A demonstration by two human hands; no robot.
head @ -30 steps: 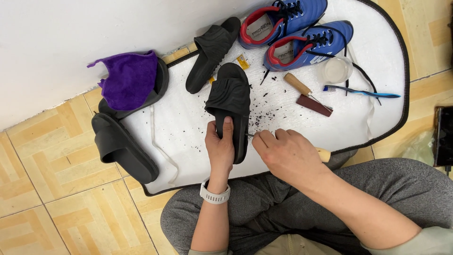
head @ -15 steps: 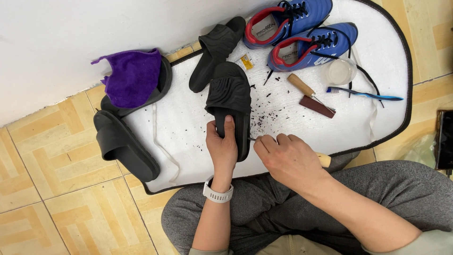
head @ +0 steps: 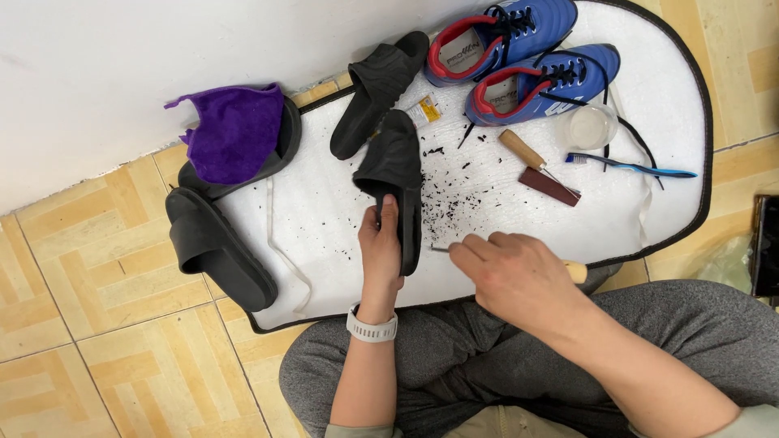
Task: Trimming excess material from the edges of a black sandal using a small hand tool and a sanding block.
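The left hand is closed around the heel end of a black slide sandal, thumb lying along its sole, holding it on the white mat. Just to its right, the right hand is clenched on a wooden-handled tool; its thin metal tip pokes out toward the sandal's edge, though whether it touches is unclear. Dark crumbs are scattered on the mat just beyond both hands.

Farther beyond the right hand lie a second wooden-handled tool, a small brown block, a blue toothbrush and a clear round cup whose contents cannot be made out. Past these sit two blue sneakers with red linings. Beyond the left hand rests another black sandal, with a small yellow packet beside it. Off to the left hand's outer side, a purple cloth lies in a third sandal, and a fourth sandal lies on the tiled floor.
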